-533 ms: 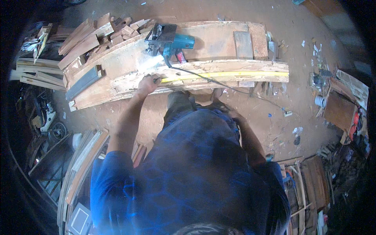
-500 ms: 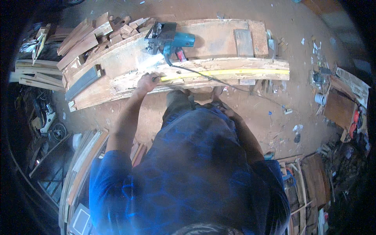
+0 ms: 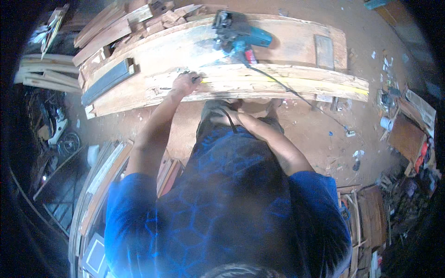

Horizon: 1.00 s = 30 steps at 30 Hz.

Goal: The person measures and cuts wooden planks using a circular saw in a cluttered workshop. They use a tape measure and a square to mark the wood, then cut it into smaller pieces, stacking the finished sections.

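My left hand [image 3: 186, 83] is closed around the dark case of a tape measure [image 3: 198, 80], near the left part of a long, rough-edged wooden board [image 3: 296, 74]. From it the yellow blade [image 3: 259, 78] runs rightward along the board to its right end. My right hand [image 3: 226, 117] is at my waist, over my upper thigh, with a dark strap-like strip [image 3: 230, 121] across it. Its fingers are too blurred to make out. A teal power saw [image 3: 255, 38] rests beyond the board, and its dark cord [image 3: 282, 85] crosses the blade.
The board lies on a wide plank bench [image 3: 162, 60]. A dark wooden beam [image 3: 109, 81] sits at its left, with stacked offcuts [image 3: 153, 21] behind. Timber piles [image 3: 104, 185] stand near me on the left. Scrap [image 3: 357, 160] litters the floor at right.
My right hand has come inward from my right hip to the front of my waist. The view has shifted, so the bench sits further right. My left hand still grips the tape measure.
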Each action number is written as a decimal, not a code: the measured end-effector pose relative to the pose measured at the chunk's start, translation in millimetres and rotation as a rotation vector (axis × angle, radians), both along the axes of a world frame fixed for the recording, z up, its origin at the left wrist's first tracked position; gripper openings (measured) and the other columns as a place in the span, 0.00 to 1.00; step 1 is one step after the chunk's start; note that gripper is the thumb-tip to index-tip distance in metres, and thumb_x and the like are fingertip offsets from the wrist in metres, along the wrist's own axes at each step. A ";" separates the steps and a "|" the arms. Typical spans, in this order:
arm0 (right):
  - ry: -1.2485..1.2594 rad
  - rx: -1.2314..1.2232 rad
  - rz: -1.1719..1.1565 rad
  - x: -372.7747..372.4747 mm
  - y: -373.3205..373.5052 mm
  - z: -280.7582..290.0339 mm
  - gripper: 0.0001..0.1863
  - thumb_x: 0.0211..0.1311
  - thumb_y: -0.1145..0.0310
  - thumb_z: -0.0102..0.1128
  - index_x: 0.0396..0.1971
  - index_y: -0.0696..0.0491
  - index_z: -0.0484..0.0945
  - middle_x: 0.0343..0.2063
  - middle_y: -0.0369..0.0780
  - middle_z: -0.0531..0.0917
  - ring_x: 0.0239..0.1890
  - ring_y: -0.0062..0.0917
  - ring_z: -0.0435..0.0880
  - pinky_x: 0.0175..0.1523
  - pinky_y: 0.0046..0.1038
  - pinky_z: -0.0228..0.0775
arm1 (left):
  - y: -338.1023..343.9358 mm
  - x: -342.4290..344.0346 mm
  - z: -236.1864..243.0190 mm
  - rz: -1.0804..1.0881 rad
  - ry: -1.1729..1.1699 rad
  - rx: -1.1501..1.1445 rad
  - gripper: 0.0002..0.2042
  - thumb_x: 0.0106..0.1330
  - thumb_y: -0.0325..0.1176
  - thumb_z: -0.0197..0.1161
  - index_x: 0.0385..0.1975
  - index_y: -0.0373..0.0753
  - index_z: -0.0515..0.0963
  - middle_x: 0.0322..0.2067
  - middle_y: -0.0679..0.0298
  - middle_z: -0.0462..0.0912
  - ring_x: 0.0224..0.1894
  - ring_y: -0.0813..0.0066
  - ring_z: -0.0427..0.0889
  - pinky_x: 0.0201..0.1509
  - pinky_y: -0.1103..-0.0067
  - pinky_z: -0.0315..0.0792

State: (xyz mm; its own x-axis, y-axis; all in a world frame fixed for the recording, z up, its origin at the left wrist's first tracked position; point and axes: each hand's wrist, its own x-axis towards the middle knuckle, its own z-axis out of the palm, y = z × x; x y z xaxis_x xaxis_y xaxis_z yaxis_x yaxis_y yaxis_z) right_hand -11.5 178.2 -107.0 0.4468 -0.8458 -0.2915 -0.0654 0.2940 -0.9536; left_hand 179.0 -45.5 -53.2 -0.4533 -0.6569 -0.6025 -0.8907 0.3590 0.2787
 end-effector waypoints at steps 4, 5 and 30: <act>0.176 0.022 0.279 19.5 -15.0 -13.7 0.25 0.67 0.48 0.60 0.50 0.54 0.83 0.51 0.45 0.80 0.57 0.36 0.75 0.61 0.42 0.68 | 2.4 14.2 -1.0 -0.029 0.086 -0.098 0.18 0.70 0.53 0.58 0.50 0.51 0.85 0.45 0.54 0.87 0.56 0.49 0.80 0.64 0.60 0.73; 0.220 0.035 0.295 19.1 -10.7 -19.6 0.24 0.67 0.48 0.60 0.49 0.55 0.83 0.49 0.44 0.81 0.55 0.35 0.76 0.59 0.41 0.69 | 2.9 9.9 3.1 -0.036 0.086 -0.044 0.18 0.70 0.53 0.58 0.50 0.51 0.85 0.47 0.54 0.87 0.56 0.49 0.80 0.65 0.60 0.72; 0.286 0.029 -0.135 52.3 -262.9 251.9 0.18 0.74 0.66 0.59 0.56 0.63 0.79 0.45 0.43 0.87 0.45 0.24 0.86 0.54 0.28 0.78 | -33.4 202.3 -9.2 0.172 0.048 -0.114 0.16 0.65 0.50 0.60 0.44 0.51 0.87 0.48 0.53 0.85 0.52 0.49 0.83 0.56 0.57 0.78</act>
